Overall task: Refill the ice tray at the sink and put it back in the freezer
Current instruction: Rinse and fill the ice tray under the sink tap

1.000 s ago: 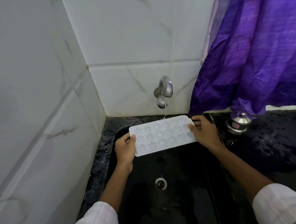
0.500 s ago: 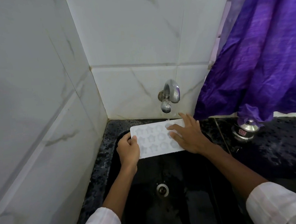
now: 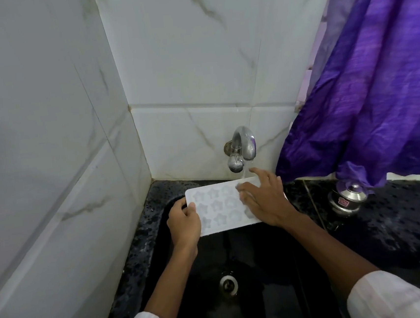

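Gripping ice tray (image 3: pixel 218 206) with left hand (image 3: pixel 184 222), right hand (image 3: pixel 264 199) spread flat on top, tap (image 3: pixel 241 150) just beyond; one-ended hold could tilt, spill.

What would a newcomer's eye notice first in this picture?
The white ice tray, held over the black sink under the running tap, draws the eye first; the left hand grips its left end and the right hand lies flat on it. A bright purple curtain fills the right side.

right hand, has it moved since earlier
Yes. The right hand slid left toward the chrome tap, from the end of the white moulded ice tray onto its top.
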